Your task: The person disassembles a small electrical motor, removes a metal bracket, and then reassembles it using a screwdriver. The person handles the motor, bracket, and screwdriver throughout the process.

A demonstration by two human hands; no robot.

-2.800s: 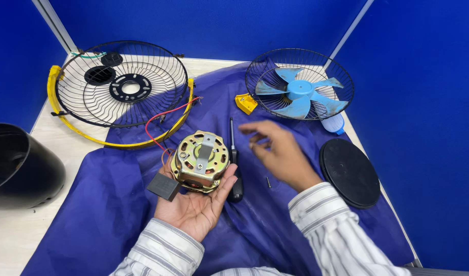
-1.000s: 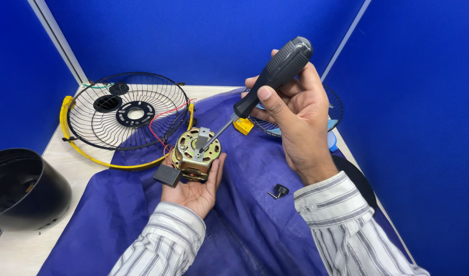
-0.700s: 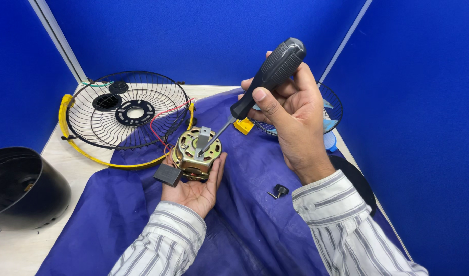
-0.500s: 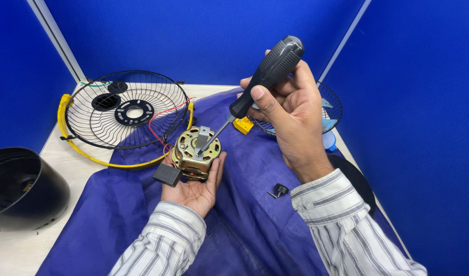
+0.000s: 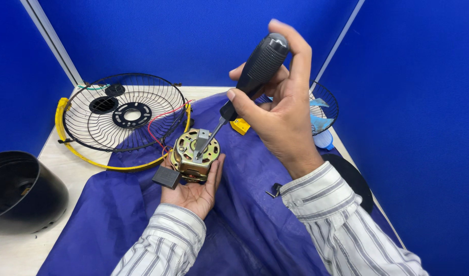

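My left hand [image 5: 193,191] lies palm up on the blue cloth and cups a brass-coloured fan motor [image 5: 195,155] with a grey bracket on top. A black capacitor block [image 5: 166,177] hangs beside it on red wires. My right hand [image 5: 280,110] grips the black handle of a screwdriver [image 5: 255,71], held slanted. The screwdriver's metal tip rests on the motor's top bracket.
A black wire fan guard with a yellow rim [image 5: 123,118] lies at the back left. A second guard with a light blue blade [image 5: 321,110] sits behind my right hand. A black housing [image 5: 20,191] stands at the left. A black round cover [image 5: 354,179], a yellow part [image 5: 240,125] and a small black piece [image 5: 275,190] lie on the blue cloth [image 5: 117,214].
Earlier my right hand hovered empty over the cloth beside the lying screwdriver. It now holds the screwdriver with its tip on the motor. The left hand keeps the motor in place.
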